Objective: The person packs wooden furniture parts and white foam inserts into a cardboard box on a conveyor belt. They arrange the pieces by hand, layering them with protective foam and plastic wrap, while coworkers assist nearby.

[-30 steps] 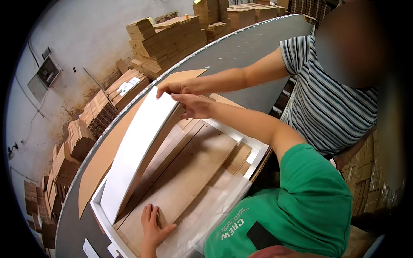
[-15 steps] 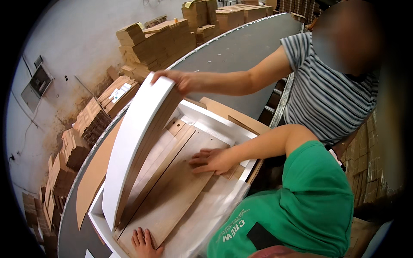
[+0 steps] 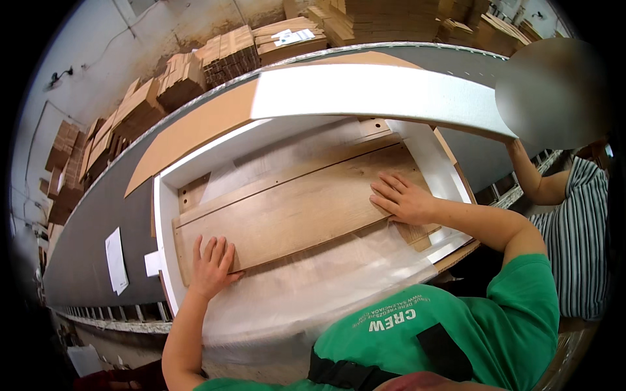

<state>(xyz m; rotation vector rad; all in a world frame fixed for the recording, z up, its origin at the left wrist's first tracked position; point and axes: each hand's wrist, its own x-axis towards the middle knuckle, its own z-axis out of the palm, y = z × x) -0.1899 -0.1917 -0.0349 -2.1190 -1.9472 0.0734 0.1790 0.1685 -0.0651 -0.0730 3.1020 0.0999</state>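
Both palms flat and open on the wood panel (image 3: pixel 297 212): left hand (image 3: pixel 210 268) at its 7 o'clock end, right hand (image 3: pixel 404 199) at 3 o'clock, gripping nothing.

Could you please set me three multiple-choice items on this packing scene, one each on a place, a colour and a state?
1. Where does the left hand rest?
A. On the near left end of the wooden board
B. On the paper sheet on the belt
C. On the white foam strip

2. What colour is the shirt sleeve on the person's right arm?
A. Red
B. Green
C. White

3. How is the right hand?
A. Closed in a fist
B. Raised in the air
C. Flat, fingers spread, on the board

Answers: 1 A, its fingers lie on the board's end. 2 B, the sleeve is plainly green. 3 C, the palm presses flat on the wood.
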